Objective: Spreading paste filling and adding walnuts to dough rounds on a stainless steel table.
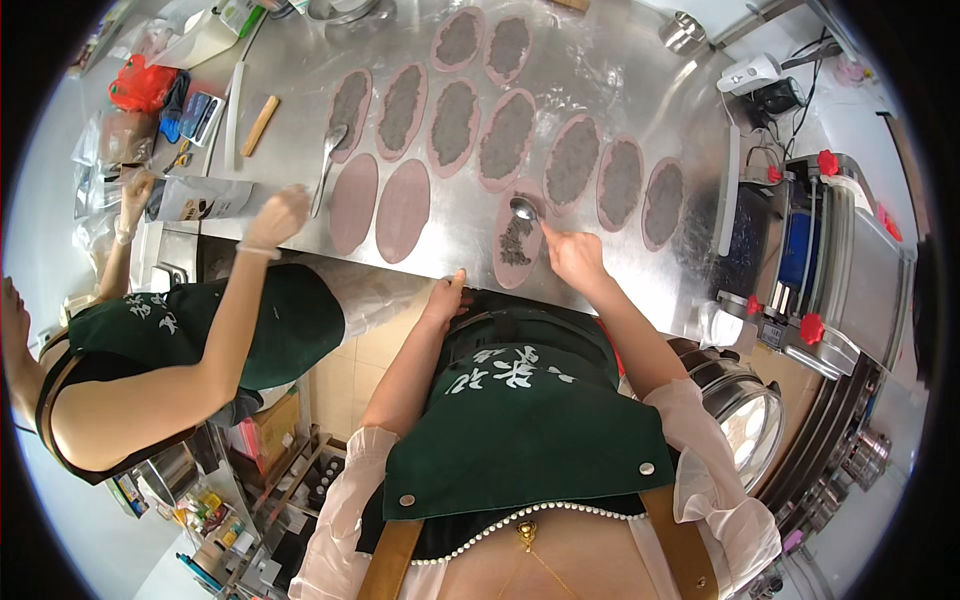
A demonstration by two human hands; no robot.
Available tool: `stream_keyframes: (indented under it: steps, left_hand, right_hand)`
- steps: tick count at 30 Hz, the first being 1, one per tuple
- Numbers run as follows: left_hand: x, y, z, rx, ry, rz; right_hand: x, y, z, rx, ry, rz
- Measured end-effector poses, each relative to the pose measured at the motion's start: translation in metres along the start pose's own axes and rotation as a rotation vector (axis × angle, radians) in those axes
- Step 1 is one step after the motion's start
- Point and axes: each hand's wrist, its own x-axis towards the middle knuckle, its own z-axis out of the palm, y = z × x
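My right hand (575,255) is closed on a metal spoon (522,208), its bowl over a pink oval (505,270) partly covered with dark grey-brown paste. My left hand (446,295) grips the near edge of the steel table, fingers partly hidden. Several pink ovals spread with grey paste (505,140) lie in rows beyond. Two plain pink ovals (403,212) are to the left, and another spoon (335,145) lies beside them, its bowl on a coated oval.
A co-worker (170,380) stands at my left, hands near a pouch (205,199). Bags (140,85) and a wooden stick (260,125) lie on the steel table (620,60). A machine with red knobs (830,270) is at right, a round metal vessel (735,430) below it.
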Motion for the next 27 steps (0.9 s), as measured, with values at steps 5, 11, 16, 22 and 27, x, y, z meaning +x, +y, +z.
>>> stream_keyframes:
  steps: [5, 11, 16, 22, 27]
  left_hand:
    - [0.004, 0.007, 0.002, 0.002, 0.012, 0.007]
    - [0.004, 0.009, -0.001, 0.009, -0.012, 0.007]
    - [0.004, 0.009, 0.000, 0.000, 0.004, 0.003]
    - [0.004, 0.011, -0.001, 0.020, -0.022, -0.002]
    - [0.006, 0.008, -0.001, 0.011, -0.018, 0.002]
  right_hand:
    - [0.021, 0.005, -0.004, 0.034, 0.070, 0.091]
    - [0.031, -0.007, -0.002, 0.090, -0.039, 0.214]
    - [0.030, -0.008, -0.010, 0.083, -0.096, 0.321]
    - [0.040, -0.009, -0.021, 0.121, -0.069, 0.371]
    - [0.030, -0.019, -0.019, 0.067, -0.192, 0.370]
